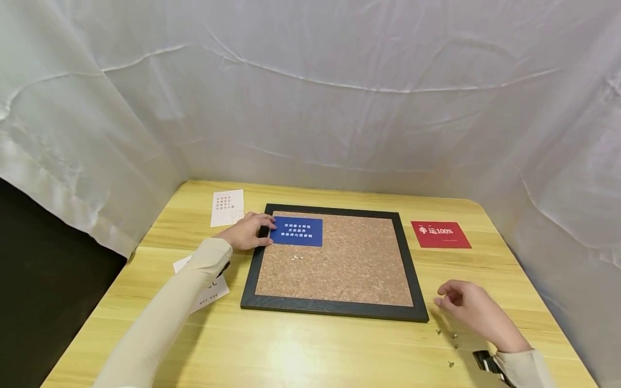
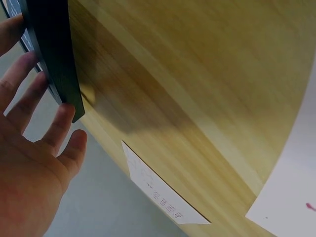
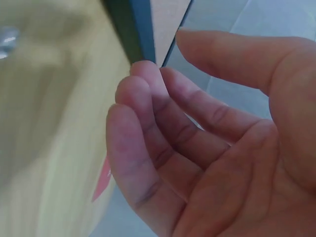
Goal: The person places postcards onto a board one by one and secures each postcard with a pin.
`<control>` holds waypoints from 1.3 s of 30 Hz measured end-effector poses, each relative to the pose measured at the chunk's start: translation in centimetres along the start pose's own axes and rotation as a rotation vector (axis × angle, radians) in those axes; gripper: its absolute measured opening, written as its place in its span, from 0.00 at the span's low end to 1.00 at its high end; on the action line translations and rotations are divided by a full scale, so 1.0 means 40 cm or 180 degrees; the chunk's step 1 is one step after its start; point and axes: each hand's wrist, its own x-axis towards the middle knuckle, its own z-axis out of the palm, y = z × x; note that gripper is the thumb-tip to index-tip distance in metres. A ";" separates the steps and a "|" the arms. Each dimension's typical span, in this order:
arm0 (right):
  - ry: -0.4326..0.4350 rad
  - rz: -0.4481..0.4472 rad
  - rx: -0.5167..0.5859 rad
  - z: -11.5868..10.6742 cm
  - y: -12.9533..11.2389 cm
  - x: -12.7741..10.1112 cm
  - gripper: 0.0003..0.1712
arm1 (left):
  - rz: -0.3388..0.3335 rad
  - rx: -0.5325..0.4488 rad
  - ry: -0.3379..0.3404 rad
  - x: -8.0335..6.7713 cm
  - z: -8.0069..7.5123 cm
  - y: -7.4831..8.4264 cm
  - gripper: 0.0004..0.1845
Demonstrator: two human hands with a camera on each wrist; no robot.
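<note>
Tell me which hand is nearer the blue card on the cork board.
Left. The left hand rests at the blue card's left edge, fingers touching it; the right hand hovers off the cork board's near right corner.

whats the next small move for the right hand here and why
Probably the right hand should lower to the small pins on the table and pinch one. The left hand already holds the blue card flat on the cork board, no pin shows in the card, and the right hand hovers empty just above the pins.
</note>
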 end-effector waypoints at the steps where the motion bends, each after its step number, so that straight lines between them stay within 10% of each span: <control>1: -0.0028 0.0023 0.0006 0.003 0.005 -0.008 0.08 | 0.0007 0.0004 0.0001 -0.002 -0.001 0.002 0.25; 39: -0.0458 0.0027 0.0116 0.087 0.043 -0.064 0.05 | 0.0008 0.0027 0.0001 -0.001 0.006 -0.007 0.26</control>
